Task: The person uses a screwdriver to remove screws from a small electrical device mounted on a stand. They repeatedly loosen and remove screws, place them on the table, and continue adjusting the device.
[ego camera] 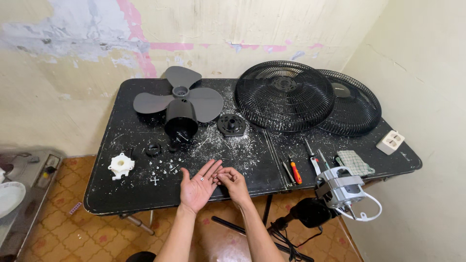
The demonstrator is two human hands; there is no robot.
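My left hand (198, 184) lies palm up over the front edge of the black table (126, 194), with a tiny light-coloured part (201, 179) resting on the palm. My right hand (234, 182) is beside it, fingers curled and pinched together, its fingertips touching the left hand's fingers. Whether the right fingers hold anything is too small to tell. Several small white parts (162, 170) lie scattered on the table just left of my hands.
A grey three-blade fan blade (179, 97) and black motor housing (181, 120) sit at the back, two black fan grilles (286, 94) to the right. A white plastic piece (121, 165), screwdrivers (294, 172), a cloth (355, 162), a fan motor (340, 187) and a white socket (390, 141) lie around.
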